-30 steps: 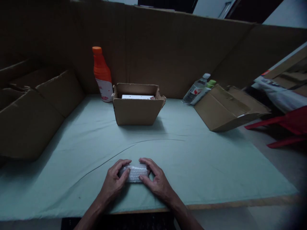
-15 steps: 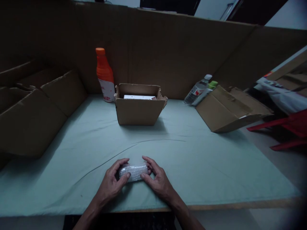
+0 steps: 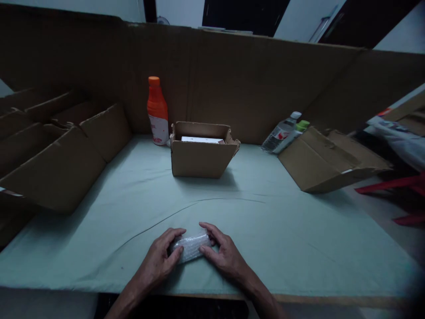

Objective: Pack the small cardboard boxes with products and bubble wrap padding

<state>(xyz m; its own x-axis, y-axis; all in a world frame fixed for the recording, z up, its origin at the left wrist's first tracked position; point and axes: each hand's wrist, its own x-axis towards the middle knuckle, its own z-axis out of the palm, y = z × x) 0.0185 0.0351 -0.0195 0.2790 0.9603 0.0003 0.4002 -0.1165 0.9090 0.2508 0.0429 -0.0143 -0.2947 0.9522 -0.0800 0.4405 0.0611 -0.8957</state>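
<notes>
Near the front edge of the table lies a small bundle of clear bubble wrap [image 3: 191,247], long and rounded; what is inside it cannot be made out. My left hand [image 3: 163,252] grips its left end, thumb on the near side and fingers curled round the far side. At the right end my right hand [image 3: 223,251] holds it the same way, with the index finger raised a little off the wrap. The bundle slants slightly, its right end farther from me.
A small cardboard box [image 3: 199,158] with a white item [image 3: 202,140] inside stands mid-table. Behind it is an orange bottle [image 3: 157,108]. Larger cardboard boxes [image 3: 76,159] line the left. On the right, a clear bottle [image 3: 280,133] leans beside a tilted carton [image 3: 308,161].
The whole view has shifted, so everything sits a little lower and farther right. The bundle has tilted slightly, its right end up, with both hands still on it.
</notes>
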